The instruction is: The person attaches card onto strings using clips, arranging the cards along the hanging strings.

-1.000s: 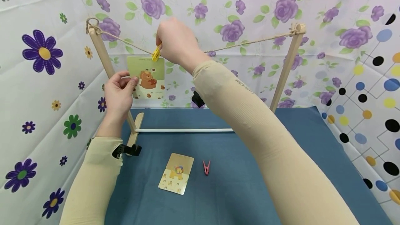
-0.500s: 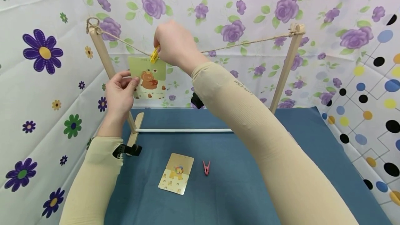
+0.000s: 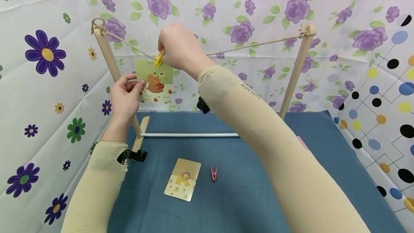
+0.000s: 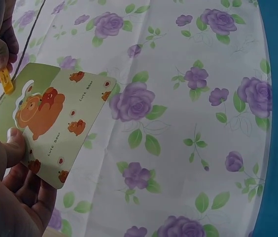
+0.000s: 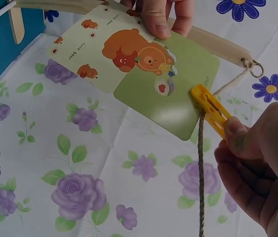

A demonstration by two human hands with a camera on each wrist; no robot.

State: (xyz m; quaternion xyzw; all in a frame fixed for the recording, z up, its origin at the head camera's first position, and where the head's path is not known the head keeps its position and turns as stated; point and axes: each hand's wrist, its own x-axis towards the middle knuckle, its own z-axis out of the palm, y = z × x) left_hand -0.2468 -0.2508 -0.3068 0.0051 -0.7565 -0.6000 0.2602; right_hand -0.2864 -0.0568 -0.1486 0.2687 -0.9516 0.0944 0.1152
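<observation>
A green and cream card with a bear on it (image 3: 156,82) hangs upright against the twine line (image 3: 258,44). My left hand (image 3: 125,94) pinches its left edge between thumb and fingers. With thumb and fingertips my right hand (image 3: 181,48) grips a yellow clothespin (image 3: 159,59) at the card's top edge. In the right wrist view the tip of the clothespin (image 5: 209,106) sits over the card's edge (image 5: 171,111) and the twine (image 5: 201,163). On the blue cloth below lie a card with a lion (image 3: 182,179) and a pink clothespin (image 3: 214,173).
Two wooden posts, left (image 3: 108,55) and right (image 3: 297,71), carry the twine. A white rod (image 3: 191,135) runs low from the left post's foot (image 3: 140,136). Flowered fabric (image 3: 226,6) stands behind. A pink edge (image 3: 302,142) shows beside the right sleeve.
Both hands, the bear card and the yellow clothespin have shifted very slightly right and down in view. The grips look the same. A pink edge now shows beside the right sleeve.
</observation>
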